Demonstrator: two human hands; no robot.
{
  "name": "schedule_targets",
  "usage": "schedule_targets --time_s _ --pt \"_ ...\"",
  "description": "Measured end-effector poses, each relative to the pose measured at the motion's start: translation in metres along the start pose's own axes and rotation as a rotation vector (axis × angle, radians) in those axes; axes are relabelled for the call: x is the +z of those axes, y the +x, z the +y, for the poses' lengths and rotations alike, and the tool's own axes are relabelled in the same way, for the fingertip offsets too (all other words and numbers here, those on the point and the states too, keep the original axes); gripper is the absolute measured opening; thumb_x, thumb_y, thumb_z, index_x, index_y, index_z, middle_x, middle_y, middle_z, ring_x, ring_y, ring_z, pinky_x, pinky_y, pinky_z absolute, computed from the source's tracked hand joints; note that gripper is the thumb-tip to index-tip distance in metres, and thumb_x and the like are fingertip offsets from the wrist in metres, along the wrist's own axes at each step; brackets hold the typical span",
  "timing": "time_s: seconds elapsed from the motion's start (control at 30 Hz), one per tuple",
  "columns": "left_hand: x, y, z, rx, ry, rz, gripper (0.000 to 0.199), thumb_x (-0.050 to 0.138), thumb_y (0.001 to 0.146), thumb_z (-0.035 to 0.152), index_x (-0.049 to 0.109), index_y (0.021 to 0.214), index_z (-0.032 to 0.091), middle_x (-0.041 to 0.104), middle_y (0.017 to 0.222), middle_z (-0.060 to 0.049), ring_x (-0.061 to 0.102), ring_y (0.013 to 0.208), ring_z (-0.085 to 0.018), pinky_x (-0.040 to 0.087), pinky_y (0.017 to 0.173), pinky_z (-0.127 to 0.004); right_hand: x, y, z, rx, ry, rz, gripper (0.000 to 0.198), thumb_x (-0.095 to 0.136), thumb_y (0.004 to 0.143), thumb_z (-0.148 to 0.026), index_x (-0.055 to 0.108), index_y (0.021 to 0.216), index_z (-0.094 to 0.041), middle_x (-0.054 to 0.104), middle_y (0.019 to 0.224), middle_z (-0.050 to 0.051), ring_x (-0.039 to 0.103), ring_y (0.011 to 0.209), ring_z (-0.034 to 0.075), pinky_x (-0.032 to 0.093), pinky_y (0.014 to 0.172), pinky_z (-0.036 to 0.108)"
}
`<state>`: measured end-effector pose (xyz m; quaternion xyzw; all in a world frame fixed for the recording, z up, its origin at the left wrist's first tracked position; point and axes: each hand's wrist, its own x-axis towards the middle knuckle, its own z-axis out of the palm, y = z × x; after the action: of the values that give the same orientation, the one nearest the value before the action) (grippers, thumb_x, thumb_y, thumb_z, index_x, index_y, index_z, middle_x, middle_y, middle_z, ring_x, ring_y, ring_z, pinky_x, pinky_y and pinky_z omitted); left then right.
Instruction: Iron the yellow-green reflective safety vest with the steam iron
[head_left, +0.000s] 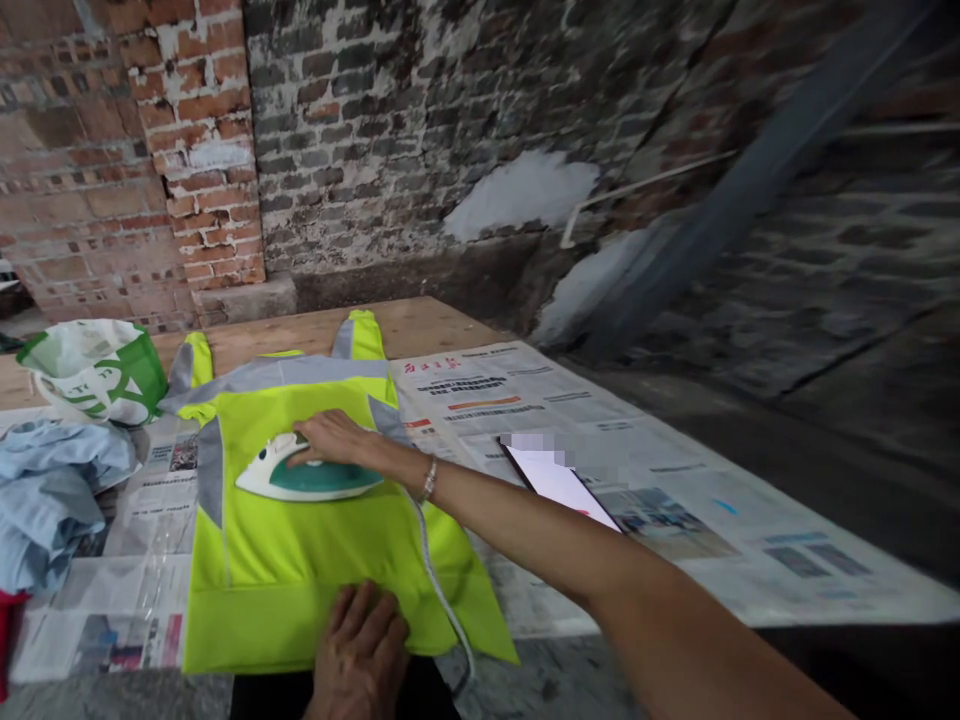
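A yellow high-visibility shirt (pixel 300 540) with grey reflective strips lies spread on the newspaper-covered table. My right hand (pixel 334 438) is closed around the handle of a white and green iron (pixel 326 480), whose soleplate rests on the middle of the shirt, tip toward the left. From the iron a pale cord (pixel 431 570) trails down over the shirt's right side and off the front edge. My left hand (pixel 362 640) lies on the bottom hem near the table's front edge, fingers stretched forward on the fabric. A bracelet (pixel 429 480) circles my right wrist.
Newspaper sheets (pixel 675 470) cover much of the wooden table (pixel 427 325). Right of the shirt lies a phone (pixel 559 490) with its screen lit. Crumpled light-blue cloth (pixel 52 490) and a green-white bag (pixel 97 370) stand at left. Behind rises a brick wall (pixel 360 130).
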<state>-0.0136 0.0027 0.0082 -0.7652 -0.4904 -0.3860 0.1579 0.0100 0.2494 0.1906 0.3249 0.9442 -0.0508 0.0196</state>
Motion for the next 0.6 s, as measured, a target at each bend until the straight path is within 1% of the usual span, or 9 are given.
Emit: schedule_targets --time_s 0.07,0.13,0.23,0.3,0.37,0.4,0.5,0.57,0.6 --pt "0.001 0.001 0.001 -0.001 0.003 0.017 0.027 0.048 0.106 0.028 0.073 0.114 0.022 0.081 0.116 -0.004 0.073 0.123 -0.021 0.061 0.106 -0.039 -0.003 0.031 0.010 0.071 0.001 0.031 0.062 0.064 0.091 -0.074 0.077 0.122 -0.022 0.080 0.120 0.016 0.073 0.117 0.032 0.051 0.088 0.031" --pt "0.002 0.001 0.001 0.007 0.007 0.021 0.027 0.048 0.106 0.029 0.073 0.116 0.021 0.081 0.118 -0.004 0.071 0.125 -0.021 0.060 0.107 -0.038 -0.006 0.061 0.020 0.163 0.011 0.071 0.065 0.060 0.095 -0.073 0.076 0.125 -0.018 0.077 0.126 0.019 0.071 0.122 0.032 0.052 0.093 0.033" --pt "0.005 0.000 0.001 0.029 0.011 0.049 0.027 0.051 0.105 0.032 0.073 0.117 0.020 0.080 0.122 -0.004 0.069 0.129 -0.020 0.057 0.111 -0.036 -0.012 0.095 0.029 0.296 0.029 0.117 0.064 0.053 0.102 -0.064 0.071 0.133 -0.011 0.071 0.134 0.025 0.067 0.128 0.033 0.051 0.100 0.035" --pt "0.007 -0.003 -0.001 0.038 0.012 0.052 0.028 0.053 0.104 0.033 0.073 0.119 0.019 0.079 0.123 -0.006 0.067 0.131 -0.021 0.056 0.112 -0.036 -0.017 0.108 0.030 0.337 0.036 0.121 0.061 0.052 0.106 -0.056 0.067 0.138 -0.007 0.069 0.137 0.028 0.065 0.131 0.033 0.050 0.102 0.036" --pt "0.010 -0.007 -0.002 0.040 0.016 0.029 0.029 0.053 0.103 0.034 0.072 0.120 0.020 0.079 0.124 -0.007 0.066 0.133 -0.022 0.057 0.111 -0.037 -0.023 0.110 0.029 0.346 0.045 0.104 0.059 0.053 0.106 -0.053 0.066 0.140 -0.006 0.068 0.138 0.028 0.066 0.131 0.032 0.050 0.101 0.035" --pt "0.011 -0.009 -0.003 0.040 0.023 0.019 0.029 0.053 0.103 0.035 0.072 0.120 0.020 0.079 0.124 -0.008 0.066 0.133 -0.023 0.057 0.110 -0.038 -0.025 0.108 0.027 0.344 0.051 0.091 0.059 0.054 0.105 -0.054 0.067 0.139 -0.007 0.069 0.137 0.028 0.067 0.129 0.031 0.051 0.099 0.034" --pt "0.018 -0.012 -0.002 0.060 0.075 -0.012 0.026 0.055 0.102 0.037 0.074 0.113 0.022 0.080 0.118 -0.005 0.071 0.125 -0.023 0.059 0.107 -0.038 -0.029 0.086 0.017 0.294 0.067 0.049 0.063 0.057 0.100 -0.064 0.075 0.128 -0.011 0.077 0.123 0.025 0.073 0.118 0.032 0.054 0.090 0.033" --pt "0.022 -0.009 0.000 0.101 0.148 -0.111 0.022 0.058 0.101 0.037 0.076 0.106 0.026 0.082 0.110 -0.003 0.075 0.114 -0.022 0.060 0.103 -0.037 -0.024 0.063 0.009 0.236 0.074 0.021 0.060 0.064 0.092 -0.070 0.082 0.111 -0.015 0.080 0.110 0.022 0.077 0.104 0.034 0.055 0.080 0.035" --pt "0.023 -0.007 0.001 0.121 0.198 -0.191 0.020 0.059 0.100 0.037 0.076 0.102 0.028 0.082 0.107 -0.002 0.076 0.109 -0.021 0.061 0.101 -0.037 -0.018 0.050 0.007 0.204 0.086 -0.013 0.054 0.065 0.091 -0.069 0.083 0.103 -0.019 0.081 0.106 0.020 0.078 0.099 0.034 0.055 0.076 0.035"
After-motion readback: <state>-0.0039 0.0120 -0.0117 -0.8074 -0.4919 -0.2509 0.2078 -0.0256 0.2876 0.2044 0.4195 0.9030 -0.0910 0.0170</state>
